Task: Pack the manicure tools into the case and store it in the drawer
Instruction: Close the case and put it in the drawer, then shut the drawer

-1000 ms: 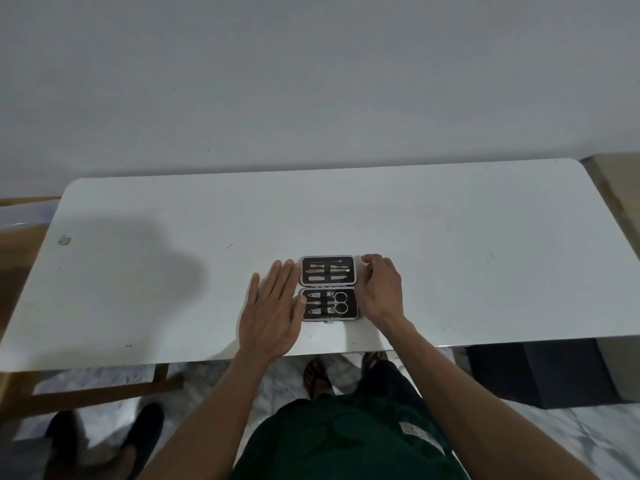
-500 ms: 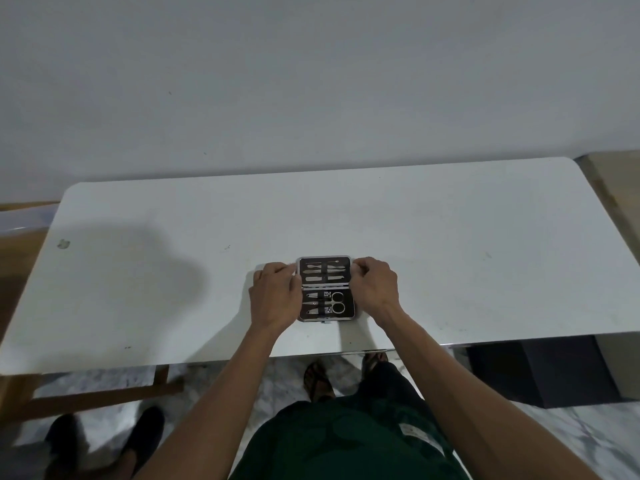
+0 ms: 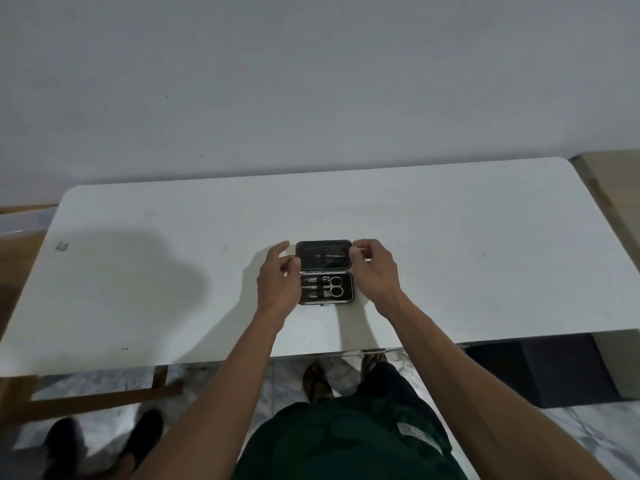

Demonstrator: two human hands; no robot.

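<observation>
Two halves of manicure case (image 3: pixel 325 273) hinged open on white table (image 3: pixel 450 254), near front edge. Near half holds scissors (image 3: pixel 335 286) and other tools; far half tilted up, contents blurred, probably thin tools. Left hand (image 3: pixel 278 284) touches case's left side, fingers loosely spread. Right hand (image 3: pixel 375 268) pinches far half's right edge.

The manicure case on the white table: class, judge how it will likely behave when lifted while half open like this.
The manicure case looks rigid, with a metal-edged frame, so each half should hold its shape. Being hinged, the raised lid may swing unless both hands steady it. The scissors and other tools sit in slots, so they probably stay put, though tilting might loosen them.
</observation>
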